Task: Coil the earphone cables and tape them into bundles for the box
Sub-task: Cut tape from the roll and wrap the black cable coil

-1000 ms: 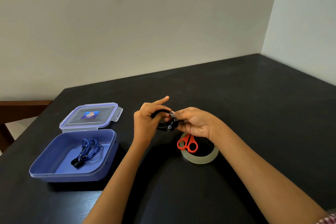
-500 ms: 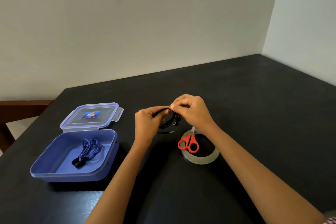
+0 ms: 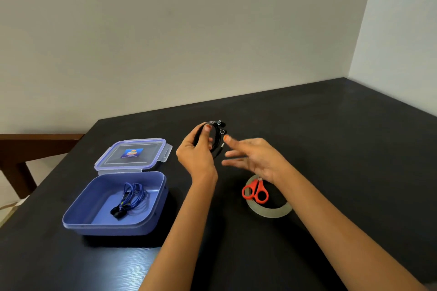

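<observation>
From your left hand (image 3: pixel 197 152), gripping the black earphone coil (image 3: pixel 216 140), a bare strip of table (image 3: pixel 343 149) leads to the open box (image 3: pixel 107 225). Blue earphone bundle (image 3: pixel 133 196) fills its middle, lid (image 3: pixel 111 159) flat behind. Scissors (image 3: pixel 256 192) on tape roll (image 3: pixel 272 212) block under your right hand (image 3: pixel 257 159).

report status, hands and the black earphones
Left hand grips black earphone coil. Right hand open beside it, holding nothing. Blue earphones already in box. Scissors lie on tape roll.
</observation>
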